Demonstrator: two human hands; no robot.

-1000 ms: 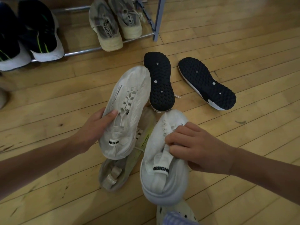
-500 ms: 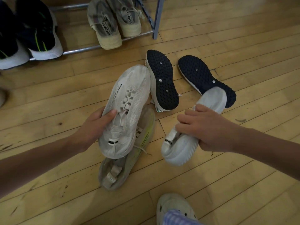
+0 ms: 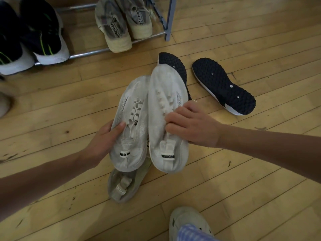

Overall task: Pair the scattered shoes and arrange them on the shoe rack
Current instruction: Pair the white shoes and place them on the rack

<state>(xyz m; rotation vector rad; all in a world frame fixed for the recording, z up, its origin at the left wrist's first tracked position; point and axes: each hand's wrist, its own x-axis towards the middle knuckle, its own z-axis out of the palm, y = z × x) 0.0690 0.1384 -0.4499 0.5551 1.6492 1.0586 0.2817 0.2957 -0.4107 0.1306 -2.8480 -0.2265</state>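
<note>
My left hand grips one white sneaker by its left side, held above the floor. My right hand grips the matching white sneaker over its laces, pressed side by side against the first, toes pointing away. Under them on the wooden floor lies a beige sneaker, partly hidden. Two shoes lie sole-up beyond: one black sole is partly covered by the right white sneaker, the other black sole lies to the right. The metal shoe rack stands at the top.
On the rack's lowest rails sit a beige pair and a black pair with green stripes. My foot in a pale clog is at the bottom. A pale object shows at the left edge.
My right hand swung its white sneaker from the right, where it pointed toward the black sole, to lie beside the left one. The left hand barely moved.
</note>
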